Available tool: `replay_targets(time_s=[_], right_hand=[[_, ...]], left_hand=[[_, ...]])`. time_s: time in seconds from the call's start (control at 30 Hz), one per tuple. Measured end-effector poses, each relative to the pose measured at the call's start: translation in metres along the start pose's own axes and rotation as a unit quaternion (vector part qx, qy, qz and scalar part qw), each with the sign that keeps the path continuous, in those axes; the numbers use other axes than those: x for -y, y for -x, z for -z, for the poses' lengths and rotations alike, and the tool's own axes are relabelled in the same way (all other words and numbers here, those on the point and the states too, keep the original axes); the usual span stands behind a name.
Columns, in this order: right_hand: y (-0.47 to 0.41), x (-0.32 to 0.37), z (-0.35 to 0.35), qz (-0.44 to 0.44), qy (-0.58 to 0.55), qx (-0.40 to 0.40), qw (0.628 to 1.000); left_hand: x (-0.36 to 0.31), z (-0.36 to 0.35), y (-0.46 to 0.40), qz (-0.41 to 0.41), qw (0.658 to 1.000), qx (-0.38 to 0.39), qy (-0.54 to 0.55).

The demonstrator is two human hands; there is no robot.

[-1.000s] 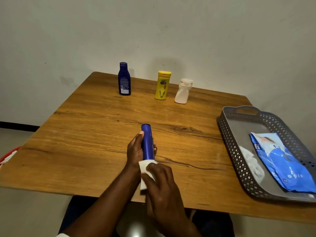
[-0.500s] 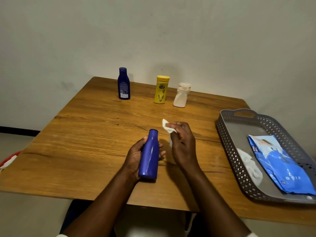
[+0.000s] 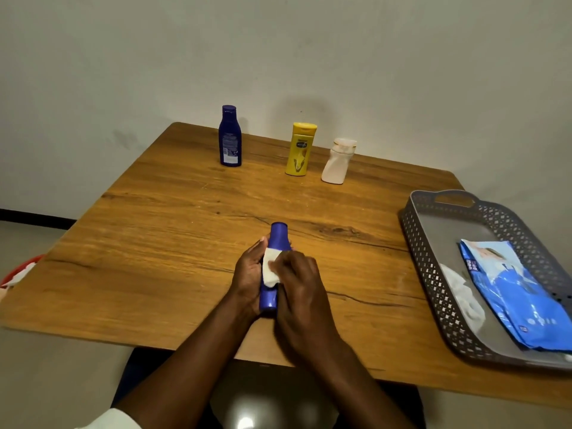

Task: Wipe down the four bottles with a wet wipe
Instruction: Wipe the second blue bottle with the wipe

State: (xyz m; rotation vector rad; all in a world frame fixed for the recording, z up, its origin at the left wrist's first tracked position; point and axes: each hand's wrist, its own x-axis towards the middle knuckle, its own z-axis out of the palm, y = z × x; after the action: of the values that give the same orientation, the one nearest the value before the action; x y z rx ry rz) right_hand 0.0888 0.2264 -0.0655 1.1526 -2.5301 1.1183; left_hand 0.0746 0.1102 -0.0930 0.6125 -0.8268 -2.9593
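Observation:
My left hand (image 3: 247, 274) grips a plain blue bottle (image 3: 278, 238) held lengthwise above the wooden table (image 3: 173, 230), its far end pointing away from me. My right hand (image 3: 298, 289) pinches a white wet wipe (image 3: 270, 269) and presses it against the middle of that bottle. At the table's far edge stand three more bottles: a dark blue one (image 3: 230, 136) with a label, a yellow one (image 3: 300, 149), and a white one (image 3: 338, 161) that leans.
A grey perforated tray (image 3: 424, 243) sits at the right of the table, holding a blue wet-wipe pack (image 3: 510, 292) and crumpled white wipes (image 3: 461, 292). A red object (image 3: 18, 269) shows past the table's left edge. A wall stands right behind the bottles.
My right hand, lifted off to the right with the wipe half a second ago, has come back onto the bottle's middle. The left hand has turned the bottle more lengthwise.

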Motion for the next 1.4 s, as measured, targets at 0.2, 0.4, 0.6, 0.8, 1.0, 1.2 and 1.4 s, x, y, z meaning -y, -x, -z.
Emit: replay_targets(time_s=[0.2,0.4,0.6,0.8,1.0,1.2,1.4], right_hand=[[0.057,0.005,-0.007,0.069,0.073,-0.007,0.995],[0.063,-0.011,-0.003,0.139,0.084,-0.007,0.987],[0.009,-0.008,0.027,-0.056,-0.219,-0.119,0.967],[-0.041,-0.022,0.011,-0.041,-0.061,-0.019,0.997],[0.004,-0.015,0.003,0.024,0.017,-0.001,1.000],[0.060,-0.009,0.001,0.110,0.064,0.019,0.992],[0.021,0.000,0.035,-0.231,-0.392,-0.109,0.884]], left_hand=[[0.001,0.007,-0.003,-0.074,0.995,-0.048,-0.053],[0.000,0.002,0.000,-0.081,0.993,-0.055,-0.060],[-0.002,-0.003,0.002,-0.030,0.997,-0.056,-0.036],[0.001,-0.002,0.000,-0.026,0.999,-0.014,-0.037],[-0.001,-0.005,0.002,-0.073,0.994,-0.059,-0.048],[0.001,-0.002,-0.002,-0.119,0.990,-0.053,-0.046],[-0.003,-0.003,0.003,-0.084,0.993,-0.008,-0.085]])
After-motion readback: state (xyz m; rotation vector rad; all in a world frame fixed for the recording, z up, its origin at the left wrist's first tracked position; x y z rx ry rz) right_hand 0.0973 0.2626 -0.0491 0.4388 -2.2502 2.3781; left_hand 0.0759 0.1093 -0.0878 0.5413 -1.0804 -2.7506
